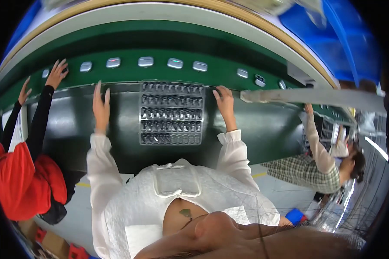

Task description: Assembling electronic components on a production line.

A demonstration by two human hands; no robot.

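Resting flat on the dark surface, the left hand lies left of centre in the frame with its fingers stretched out and together, gripping nothing. The right hand sits at the upper right corner of the clear tray, fingers curled loosely over the far edge of the surface where it meets the green conveyor belt; it touches or nearly touches the tray's corner, and I cannot tell whether anything small is pinched under the fingertips. The tray lies between the two hands, in the middle of the frame, a moulded sheet of many small pockets in rows; most rows hold small dark parts, while the lowest row looks partly unfilled toward its right end.

Beyond the tray, a line of small silvery cases rides the belt across the upper part of the frame, well apart from either hand. At the upper left a neighbour's hand in a black sleeve reaches onto the belt; at the right edge another person in a checked shirt also reaches toward it.

Judging by this, the work appears to stand at a pause between pieces, with both hands parked beside the tray. A next move would call for reaching forward over the tray's far edge without dragging a sleeve across the loose parts.
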